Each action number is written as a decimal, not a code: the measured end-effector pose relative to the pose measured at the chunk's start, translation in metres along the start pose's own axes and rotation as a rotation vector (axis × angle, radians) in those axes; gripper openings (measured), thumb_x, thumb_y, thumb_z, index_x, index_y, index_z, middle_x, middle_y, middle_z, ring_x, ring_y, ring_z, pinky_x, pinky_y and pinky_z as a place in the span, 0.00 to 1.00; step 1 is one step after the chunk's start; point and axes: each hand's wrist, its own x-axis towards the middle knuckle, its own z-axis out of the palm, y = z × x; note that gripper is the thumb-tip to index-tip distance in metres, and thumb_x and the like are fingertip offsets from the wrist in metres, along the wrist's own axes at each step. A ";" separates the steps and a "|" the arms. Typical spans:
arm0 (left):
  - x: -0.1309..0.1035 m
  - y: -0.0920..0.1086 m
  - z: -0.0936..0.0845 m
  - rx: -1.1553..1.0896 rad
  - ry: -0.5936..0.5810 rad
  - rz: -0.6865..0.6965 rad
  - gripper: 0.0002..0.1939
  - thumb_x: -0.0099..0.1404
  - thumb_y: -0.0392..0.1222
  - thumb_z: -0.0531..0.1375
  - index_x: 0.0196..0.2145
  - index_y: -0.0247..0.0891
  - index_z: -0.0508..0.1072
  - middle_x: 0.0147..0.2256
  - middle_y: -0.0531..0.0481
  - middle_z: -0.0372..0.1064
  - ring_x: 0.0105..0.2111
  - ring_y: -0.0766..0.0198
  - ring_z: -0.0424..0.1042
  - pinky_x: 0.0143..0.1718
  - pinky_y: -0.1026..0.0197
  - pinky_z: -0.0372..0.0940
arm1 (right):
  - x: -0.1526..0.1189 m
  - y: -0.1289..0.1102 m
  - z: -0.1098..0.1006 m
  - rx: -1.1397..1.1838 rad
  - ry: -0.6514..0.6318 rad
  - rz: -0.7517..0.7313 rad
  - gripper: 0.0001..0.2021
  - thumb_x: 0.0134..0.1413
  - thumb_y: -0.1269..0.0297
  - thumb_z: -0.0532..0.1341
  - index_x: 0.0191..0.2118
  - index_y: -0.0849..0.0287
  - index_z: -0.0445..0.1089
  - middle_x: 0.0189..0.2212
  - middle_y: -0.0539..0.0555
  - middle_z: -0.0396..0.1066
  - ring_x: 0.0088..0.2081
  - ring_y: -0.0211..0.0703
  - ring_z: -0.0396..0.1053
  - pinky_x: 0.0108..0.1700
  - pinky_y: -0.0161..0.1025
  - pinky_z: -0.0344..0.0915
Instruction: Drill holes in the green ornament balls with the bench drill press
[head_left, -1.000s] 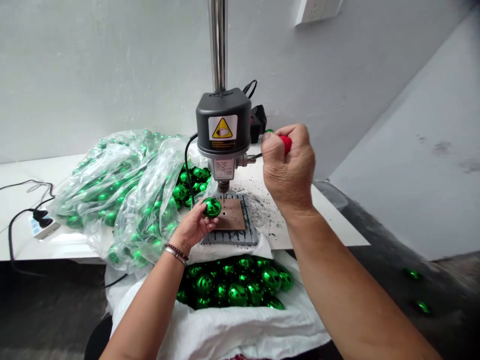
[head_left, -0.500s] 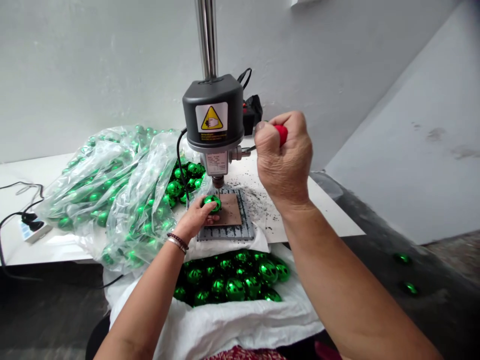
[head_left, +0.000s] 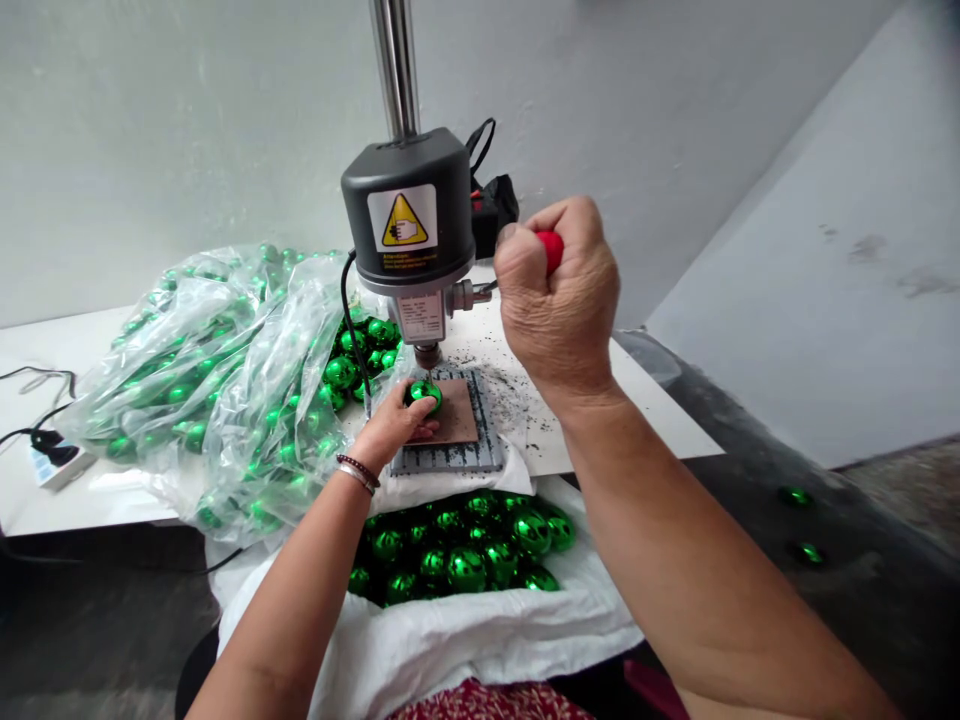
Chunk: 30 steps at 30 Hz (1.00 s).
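Observation:
A shiny green ball (head_left: 424,396) is gripped in my left hand (head_left: 399,415), over the brown board (head_left: 459,412) on the ridged grey base of the drill press (head_left: 409,210). The thin bit sits right at the top of the ball; whether it has gone in I cannot tell. My right hand (head_left: 559,300) is closed in a fist round the red knob (head_left: 553,252) of the press lever, to the right of the motor housing. Most of the knob is hidden by my fingers.
Green balls (head_left: 466,568) fill a white sack (head_left: 480,635) below the table's front edge. Clear plastic bags (head_left: 262,370) of balls lie at left, near a power strip (head_left: 56,462). Dark shavings litter the table (head_left: 645,420). Two green balls (head_left: 808,553) rest on the floor at right.
My left hand has brought the green ball slightly over, so its top now lies under the bit. My right hand keeps hold of the knob. The view has shifted a little.

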 end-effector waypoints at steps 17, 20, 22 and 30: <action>0.002 -0.009 0.006 0.335 0.046 0.186 0.25 0.58 0.44 0.68 0.53 0.38 0.74 0.25 0.52 0.68 0.21 0.63 0.67 0.23 0.61 0.64 | 0.001 -0.005 -0.007 -0.120 -0.043 0.054 0.11 0.66 0.56 0.54 0.34 0.57 0.59 0.28 0.48 0.61 0.31 0.30 0.61 0.36 0.33 0.63; 0.001 -0.008 0.007 0.276 0.042 0.181 0.24 0.57 0.41 0.67 0.52 0.38 0.74 0.26 0.53 0.68 0.21 0.67 0.65 0.23 0.63 0.63 | 0.002 -0.007 -0.008 -0.140 -0.043 0.045 0.11 0.66 0.57 0.54 0.34 0.57 0.59 0.26 0.47 0.59 0.28 0.29 0.58 0.34 0.33 0.61; 0.000 -0.007 0.008 0.246 0.037 0.164 0.23 0.58 0.40 0.67 0.52 0.38 0.73 0.26 0.54 0.67 0.21 0.69 0.63 0.22 0.65 0.62 | 0.004 -0.008 -0.009 -0.145 -0.040 0.038 0.12 0.66 0.57 0.54 0.33 0.58 0.58 0.26 0.46 0.58 0.27 0.28 0.56 0.33 0.32 0.60; 0.000 -0.010 0.007 0.374 0.085 0.235 0.23 0.57 0.43 0.67 0.51 0.37 0.75 0.27 0.54 0.69 0.23 0.67 0.66 0.26 0.65 0.64 | -0.012 -0.006 -0.013 -0.133 -0.003 -0.001 0.11 0.63 0.57 0.54 0.33 0.58 0.60 0.26 0.47 0.57 0.27 0.29 0.55 0.33 0.32 0.58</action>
